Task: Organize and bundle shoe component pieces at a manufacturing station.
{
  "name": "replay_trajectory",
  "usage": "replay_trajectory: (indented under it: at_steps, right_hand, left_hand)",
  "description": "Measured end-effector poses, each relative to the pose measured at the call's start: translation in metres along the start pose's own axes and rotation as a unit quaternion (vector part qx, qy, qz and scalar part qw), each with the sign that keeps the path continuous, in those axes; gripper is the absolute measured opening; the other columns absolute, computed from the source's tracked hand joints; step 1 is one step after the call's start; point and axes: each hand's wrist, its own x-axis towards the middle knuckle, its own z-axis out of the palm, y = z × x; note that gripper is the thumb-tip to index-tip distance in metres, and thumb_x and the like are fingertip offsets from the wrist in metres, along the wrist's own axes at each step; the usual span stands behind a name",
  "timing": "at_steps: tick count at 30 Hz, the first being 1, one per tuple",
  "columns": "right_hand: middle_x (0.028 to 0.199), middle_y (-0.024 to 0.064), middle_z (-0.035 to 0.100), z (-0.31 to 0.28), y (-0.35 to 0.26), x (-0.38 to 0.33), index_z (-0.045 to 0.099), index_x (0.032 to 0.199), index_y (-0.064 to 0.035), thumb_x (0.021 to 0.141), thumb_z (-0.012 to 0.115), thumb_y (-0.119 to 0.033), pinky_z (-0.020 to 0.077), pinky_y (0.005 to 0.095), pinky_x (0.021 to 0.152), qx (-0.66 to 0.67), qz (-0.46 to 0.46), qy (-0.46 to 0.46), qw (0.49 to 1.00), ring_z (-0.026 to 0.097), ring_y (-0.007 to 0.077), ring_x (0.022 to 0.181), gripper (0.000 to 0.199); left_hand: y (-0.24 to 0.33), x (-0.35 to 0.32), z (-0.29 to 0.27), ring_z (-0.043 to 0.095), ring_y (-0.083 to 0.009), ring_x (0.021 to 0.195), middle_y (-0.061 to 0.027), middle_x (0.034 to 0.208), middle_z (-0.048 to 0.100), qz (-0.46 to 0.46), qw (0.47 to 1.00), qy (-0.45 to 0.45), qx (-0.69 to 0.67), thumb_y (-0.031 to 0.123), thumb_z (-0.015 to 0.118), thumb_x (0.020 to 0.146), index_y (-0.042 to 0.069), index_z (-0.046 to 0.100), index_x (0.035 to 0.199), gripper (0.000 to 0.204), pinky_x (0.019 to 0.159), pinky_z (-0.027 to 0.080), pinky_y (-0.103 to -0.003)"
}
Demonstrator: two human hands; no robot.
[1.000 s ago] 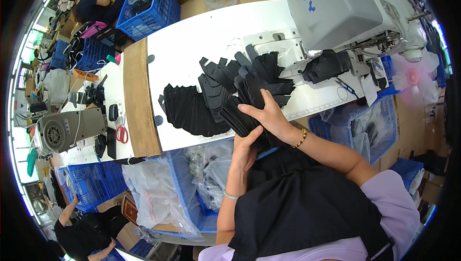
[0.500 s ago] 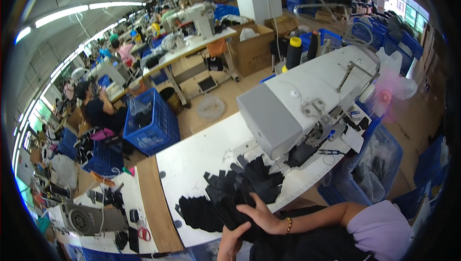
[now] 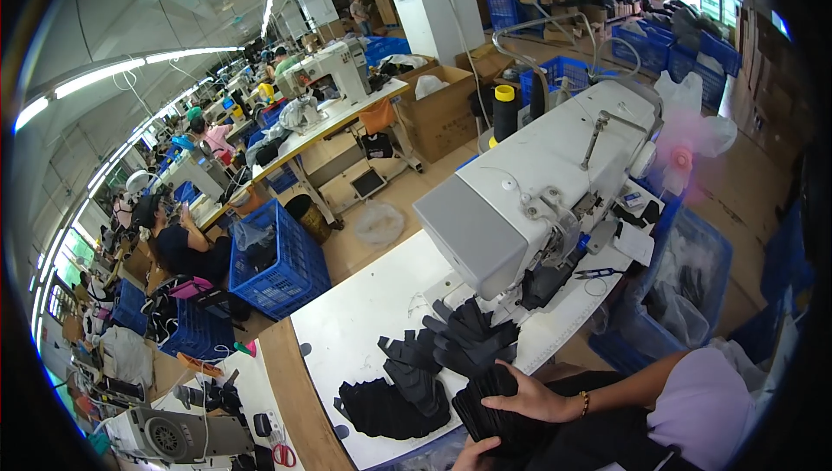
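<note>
Both bare hands gripped a stack of thin black pieces (image 3: 482, 415), held at the near edge of the work table. The right hand (image 3: 530, 399) was closed over the stack's right side, its thumb pressed across the upper faces; a beaded bracelet (image 3: 586, 402) circled that wrist. The left hand (image 3: 475, 455) held the stack from below, its thumb against the near end, its other fingers largely hidden. Just beyond the grip, fanned black pieces (image 3: 472, 332) lay overlapping on the white table (image 3: 355, 306); immediately left of the grip lay a second overlapping group (image 3: 390, 410). Farther beyond stood a grey-and-white sewing machine (image 3: 529, 189), with black material (image 3: 548, 285) beneath its head. To the right of that material lay a slim dark tool (image 3: 598, 273), and right of the grip, beyond the forearm, stood a blue bin (image 3: 718, 293) containing clear plastic. Well left of the grip, past a wooden strip (image 3: 303, 393), lay red-handled scissors (image 3: 282, 454). Far beyond, to the left, stood a blue crate (image 3: 282, 272).
</note>
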Motion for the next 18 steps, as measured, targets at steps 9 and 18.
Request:
replay_trajectory:
  at_steps: [9,18]
  right_hand:
    - [0.123,0.0153,0.044,-0.003,-0.018,0.005,0.011,0.14,0.0014,0.076,0.074,-0.021,0.0354,0.0292,0.097,0.057,-0.084,0.097,0.99,0.045,0.0182,0.113,0.093]
    - [0.111,0.0071,0.053,-0.017,-0.022,0.017,0.051,0.11,-0.001,0.076,0.07,-0.019,0.0386,0.026,0.091,-0.005,-0.042,0.009,0.999,0.051,0.0121,0.101,0.043]
  left_hand:
    - [0.023,0.048,-0.019,0.047,-0.025,0.116,-0.0115,0.125,0.049,0.017,0.978,-0.206,0.022,0.007,0.081,0.048,-0.003,0.038,0.13,0.093,0.1,0.035,-0.036]
    - [0.006,0.062,-0.027,0.046,-0.0245,0.117,-0.0119,0.128,0.047,0.066,0.953,-0.296,0.019,0.01,0.084,0.045,-0.004,0.037,0.131,0.099,0.101,0.033,-0.035]
